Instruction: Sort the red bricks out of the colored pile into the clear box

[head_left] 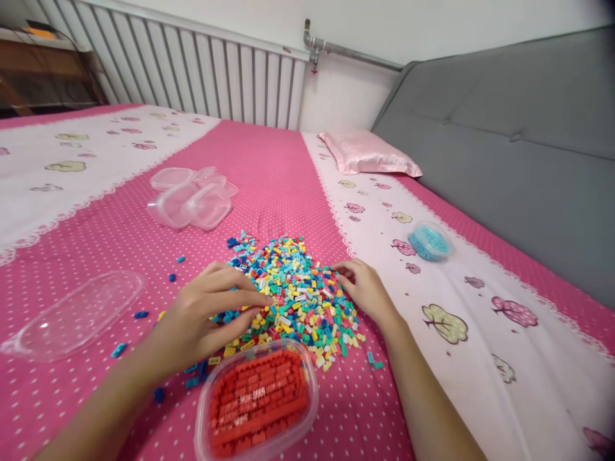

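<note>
Nearest, a clear plastic container with rounded corners [204, 410] sits on the pink-and-white patterned bed sheet [346, 410], filled with red toy bricks [259, 400] packed in rows. Just beyond it spreads a loose heap of small multicoloured plastic bricks [298, 288], between the two hands. The left hand [211, 307] reaches over the heap's left side, thumb and forefinger tips near each other among the bricks; whether they pinch one, I cannot tell. At the right edge, the right hand [365, 288] has its fingers bent at the bricks, their grip likewise unclear. Left of the left hand lies a transparent oval lid [79, 314]. Farther off are a clear tub of turquoise pieces [430, 242] at right and several empty see-through containers [192, 198] at left, then a shiny pink pillow [369, 153] and a white ribbed radiator [206, 64].
</note>
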`<state>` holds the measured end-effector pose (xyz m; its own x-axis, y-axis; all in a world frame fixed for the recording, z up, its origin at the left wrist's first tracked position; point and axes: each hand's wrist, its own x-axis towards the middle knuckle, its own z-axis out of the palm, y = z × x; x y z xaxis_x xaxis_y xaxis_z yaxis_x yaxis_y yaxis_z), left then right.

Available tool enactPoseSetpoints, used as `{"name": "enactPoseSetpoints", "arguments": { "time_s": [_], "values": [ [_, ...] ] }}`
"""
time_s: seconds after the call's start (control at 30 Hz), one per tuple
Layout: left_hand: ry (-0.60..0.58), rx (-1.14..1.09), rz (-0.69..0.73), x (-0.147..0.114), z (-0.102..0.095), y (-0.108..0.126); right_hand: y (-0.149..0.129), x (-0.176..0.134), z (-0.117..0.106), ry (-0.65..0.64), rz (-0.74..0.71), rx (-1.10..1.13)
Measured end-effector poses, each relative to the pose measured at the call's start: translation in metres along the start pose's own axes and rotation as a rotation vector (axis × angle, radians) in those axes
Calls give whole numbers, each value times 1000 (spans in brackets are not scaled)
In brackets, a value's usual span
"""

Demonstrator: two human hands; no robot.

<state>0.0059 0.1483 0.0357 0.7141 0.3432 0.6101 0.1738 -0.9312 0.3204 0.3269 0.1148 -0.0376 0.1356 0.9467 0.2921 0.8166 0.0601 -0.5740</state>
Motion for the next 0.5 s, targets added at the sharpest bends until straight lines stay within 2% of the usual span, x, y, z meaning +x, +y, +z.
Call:
{"name": "enactPoseSetpoints", "arguments": {
  "time_s": [0.3, 0.5],
  "values": [
    [-58, 6, -8, 2, 3, 3, -4, 3, -1, 17, -29, -121],
    [-99, -34, -37, 1, 4, 2, -10, 2, -3, 14, -89, -125]
  ]
}}
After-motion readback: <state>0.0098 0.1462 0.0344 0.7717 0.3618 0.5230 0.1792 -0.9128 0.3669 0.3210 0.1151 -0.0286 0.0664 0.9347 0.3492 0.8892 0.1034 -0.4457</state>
